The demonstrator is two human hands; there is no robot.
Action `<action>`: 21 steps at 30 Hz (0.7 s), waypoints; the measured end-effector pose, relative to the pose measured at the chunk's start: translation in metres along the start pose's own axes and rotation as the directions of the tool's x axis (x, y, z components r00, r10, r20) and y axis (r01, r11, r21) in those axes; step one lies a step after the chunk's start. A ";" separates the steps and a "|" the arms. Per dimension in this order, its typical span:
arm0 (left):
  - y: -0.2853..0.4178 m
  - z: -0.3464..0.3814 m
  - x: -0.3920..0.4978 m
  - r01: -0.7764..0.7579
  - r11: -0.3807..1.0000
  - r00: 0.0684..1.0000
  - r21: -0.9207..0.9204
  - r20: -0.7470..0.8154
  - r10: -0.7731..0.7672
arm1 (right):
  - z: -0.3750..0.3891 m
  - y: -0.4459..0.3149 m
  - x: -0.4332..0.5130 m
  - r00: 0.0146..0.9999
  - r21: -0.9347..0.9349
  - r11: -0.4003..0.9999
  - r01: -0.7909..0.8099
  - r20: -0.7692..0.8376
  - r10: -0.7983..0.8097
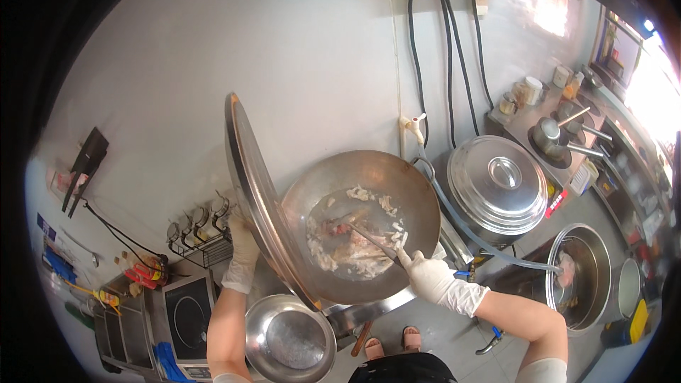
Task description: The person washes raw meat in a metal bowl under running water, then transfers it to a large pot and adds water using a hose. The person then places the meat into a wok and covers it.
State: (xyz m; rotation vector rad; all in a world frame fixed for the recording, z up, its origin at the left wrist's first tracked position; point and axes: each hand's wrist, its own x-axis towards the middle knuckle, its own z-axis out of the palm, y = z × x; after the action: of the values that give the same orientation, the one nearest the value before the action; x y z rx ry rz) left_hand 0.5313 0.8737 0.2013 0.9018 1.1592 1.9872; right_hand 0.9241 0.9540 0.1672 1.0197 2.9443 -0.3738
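Observation:
My left hand (243, 242), in a white disposable glove, grips a large round metal lid (262, 197) at its wall-facing side. The lid stands tilted nearly on edge at the left of a big metal wok (417, 191). My right hand (428, 279), gloved too, is closed around a long-handled metal utensil (372, 240) slanting down into the wok. Its far end lies among meaty bones (364, 247), so its shape cannot be told. Cloudy liquid with pale, whitish pieces (359, 193) surrounds the bones.
A lidded metal pot (497, 181) stands right of the wok. From a wall tap (415, 125), a clear hose (479, 244) runs into an open steel pot (580, 303) holding a piece of meat. Lower left are a steel basin (291, 335) and a black-topped cooker (186, 319).

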 end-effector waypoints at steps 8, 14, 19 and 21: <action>0.010 0.013 -0.007 -0.073 0.988 0.997 0.138 0.008 0.073 | 0.019 0.003 -0.007 0.998 -0.049 0.999 -0.001 0.058 0.004; -0.007 -0.007 0.000 -0.224 0.857 0.973 0.465 0.056 0.223 | 0.021 0.002 0.013 0.998 0.039 0.998 -0.057 0.024 0.057; -0.010 -0.007 0.000 -0.280 0.793 0.951 0.542 0.046 0.304 | -0.013 0.015 -0.005 0.992 0.020 1.000 -0.018 -0.127 0.020; 0.004 0.001 -0.010 -0.139 0.949 0.989 0.282 -0.007 0.147 | -0.043 0.015 -0.027 0.986 0.041 0.999 0.014 -0.167 -0.007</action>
State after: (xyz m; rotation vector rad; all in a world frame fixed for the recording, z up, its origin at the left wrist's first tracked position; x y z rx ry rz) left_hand 0.5366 0.8646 0.2025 1.1319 1.4549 1.9845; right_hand 0.9581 0.9588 0.2081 1.0921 3.1032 -0.3700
